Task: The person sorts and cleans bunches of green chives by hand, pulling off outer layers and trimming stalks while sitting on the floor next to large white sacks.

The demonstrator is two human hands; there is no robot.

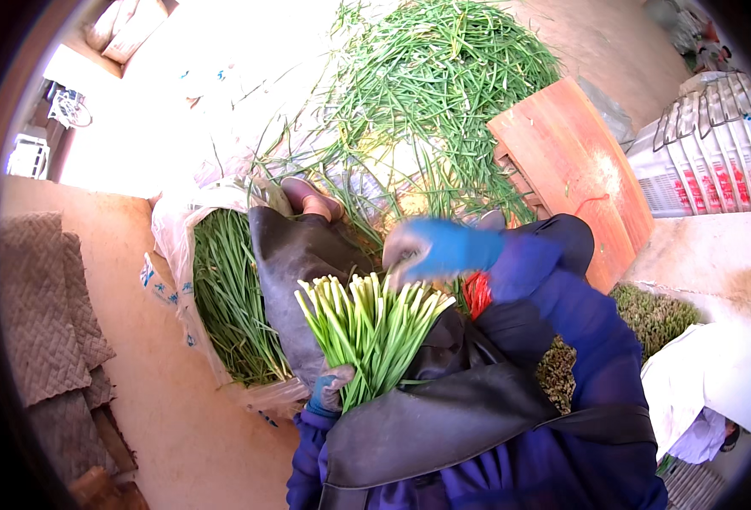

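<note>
My left hand (337, 389), in a blue and grey work glove, grips a bunch of green leafy stalks (375, 344), which look like garlic chives. Their pale cut ends point away from me, and the bunch lies over the black apron (439, 414) on my lap. My right hand (414, 252), gloved the same way, is blurred just beyond the pale ends; whether it touches or pinches any of them cannot be told. Red ties (477, 294) hang beside my right forearm. By my left leg, a plastic bag (178, 229) holds more long green stalks (232, 299).
A large heap of loose green stalks (445, 70) covers the floor ahead. Right of it stand a tilted wooden board (573, 172) and a white plastic crate (701, 172) with metal rods on top. Woven mats (40, 306) lie at left, and bundled stalks (653, 319) sit at right.
</note>
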